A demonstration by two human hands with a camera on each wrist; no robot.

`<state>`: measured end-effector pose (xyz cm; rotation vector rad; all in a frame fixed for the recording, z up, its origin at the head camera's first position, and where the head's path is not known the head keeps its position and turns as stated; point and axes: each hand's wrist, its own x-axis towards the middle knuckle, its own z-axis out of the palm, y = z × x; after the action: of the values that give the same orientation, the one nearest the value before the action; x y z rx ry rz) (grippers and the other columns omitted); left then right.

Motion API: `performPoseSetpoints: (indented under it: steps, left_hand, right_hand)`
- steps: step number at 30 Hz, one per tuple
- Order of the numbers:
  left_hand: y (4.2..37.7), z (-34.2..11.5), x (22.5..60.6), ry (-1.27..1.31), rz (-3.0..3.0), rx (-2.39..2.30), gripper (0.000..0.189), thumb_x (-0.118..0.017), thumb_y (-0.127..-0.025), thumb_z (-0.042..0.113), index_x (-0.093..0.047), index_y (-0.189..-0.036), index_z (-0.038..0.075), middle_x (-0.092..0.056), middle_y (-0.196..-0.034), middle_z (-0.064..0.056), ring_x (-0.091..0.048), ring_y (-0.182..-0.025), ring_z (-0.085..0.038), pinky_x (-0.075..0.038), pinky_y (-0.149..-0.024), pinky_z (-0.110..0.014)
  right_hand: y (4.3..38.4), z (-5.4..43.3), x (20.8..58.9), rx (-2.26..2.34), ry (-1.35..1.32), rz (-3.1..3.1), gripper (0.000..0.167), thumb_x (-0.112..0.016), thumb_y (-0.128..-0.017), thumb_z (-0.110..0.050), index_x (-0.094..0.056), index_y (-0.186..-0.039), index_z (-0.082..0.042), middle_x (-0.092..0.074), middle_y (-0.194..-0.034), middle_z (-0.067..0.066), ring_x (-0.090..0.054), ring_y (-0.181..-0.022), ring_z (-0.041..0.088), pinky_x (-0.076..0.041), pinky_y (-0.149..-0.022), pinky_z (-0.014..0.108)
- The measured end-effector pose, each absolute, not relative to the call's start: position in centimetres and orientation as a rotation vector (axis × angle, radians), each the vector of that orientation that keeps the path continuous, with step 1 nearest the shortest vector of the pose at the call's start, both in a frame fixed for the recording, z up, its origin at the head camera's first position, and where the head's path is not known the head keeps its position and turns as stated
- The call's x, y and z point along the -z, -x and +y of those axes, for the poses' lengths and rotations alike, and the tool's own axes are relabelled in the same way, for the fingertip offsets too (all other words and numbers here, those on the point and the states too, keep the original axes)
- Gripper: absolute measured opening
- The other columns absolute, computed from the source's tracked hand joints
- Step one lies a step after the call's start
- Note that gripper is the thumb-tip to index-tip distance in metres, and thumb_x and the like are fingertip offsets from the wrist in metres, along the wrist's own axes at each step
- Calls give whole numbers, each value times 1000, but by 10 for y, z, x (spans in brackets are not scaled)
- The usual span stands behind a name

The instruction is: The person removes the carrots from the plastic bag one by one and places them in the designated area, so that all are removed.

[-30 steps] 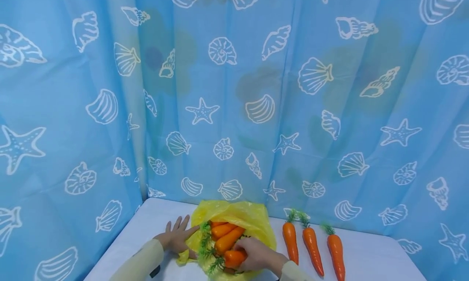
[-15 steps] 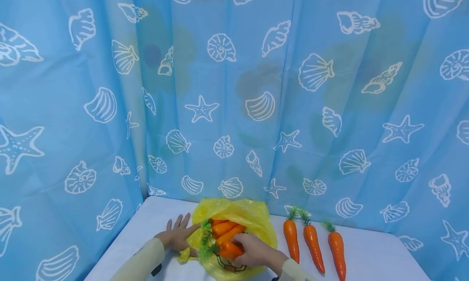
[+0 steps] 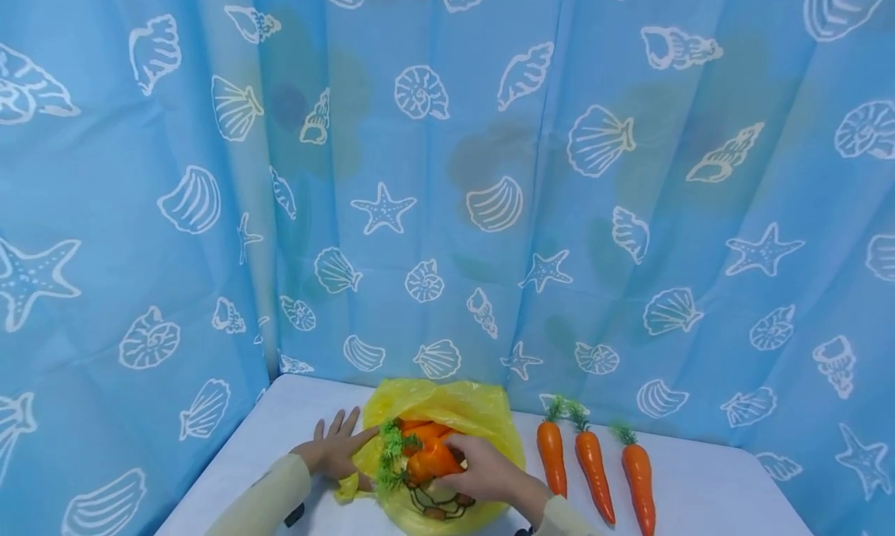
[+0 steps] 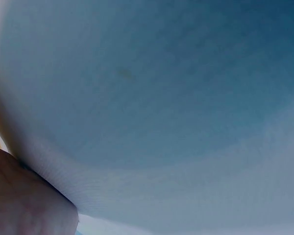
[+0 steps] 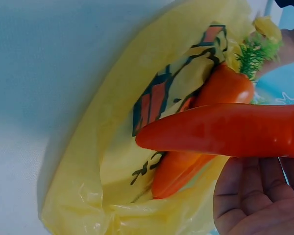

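My right hand (image 3: 482, 470) holds an orange carrot (image 3: 433, 460) with a green leafy top over the mouth of a yellow plastic bag (image 3: 447, 400). In the right wrist view the held carrot (image 5: 220, 129) points its tapered tip left, above the right hand's fingers (image 5: 257, 181). More carrots (image 5: 225, 90) lie inside the bag beneath it. My left hand (image 3: 336, 452) rests at the bag's left edge, its fingers spread and straight, with index finger and thumb touching the yellow plastic. Table and part of that hand (image 4: 29, 200) fill the left wrist view.
Three carrots (image 3: 594, 474) with green tops lie side by side on the white table (image 3: 688, 474), to the right of the bag. A blue curtain (image 3: 447, 210) with white shell prints stands behind the table and along its left side.
My right hand has raised the carrot off the others and turned it, uncovering more of the bag's printed side. The left hand stays in place.
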<state>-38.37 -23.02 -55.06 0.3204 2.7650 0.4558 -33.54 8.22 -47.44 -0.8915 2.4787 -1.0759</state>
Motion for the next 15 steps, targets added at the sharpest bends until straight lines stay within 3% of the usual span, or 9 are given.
performPoseSetpoints:
  steps: [7, 15]
  left_hand:
    - [384, -232, 551, -273, 2765, -448, 109, -73, -59, 79, -38, -152, 32, -5, -166, -18, -1, -151, -47, 5, -114, -73]
    - [380, -226, 545, -268, 2764, -455, 107, -74, -61, 77, -40, -151, 31, -6, -166, -17, -1, -151, -47, 5, -114, -72]
  right_hand:
    - [333, 88, 468, 1197, 881, 2457, 30, -72, -91, -28, -65, -116, -13, -69, -103, -3, -64, -90, 11, -53, -74, 25]
    - [334, 105, 466, 1286, 745, 2468, 49, -70, -92, -37, -60, -130, -9, -69, -109, 1, -63, -94, 16, -56, -79, 32]
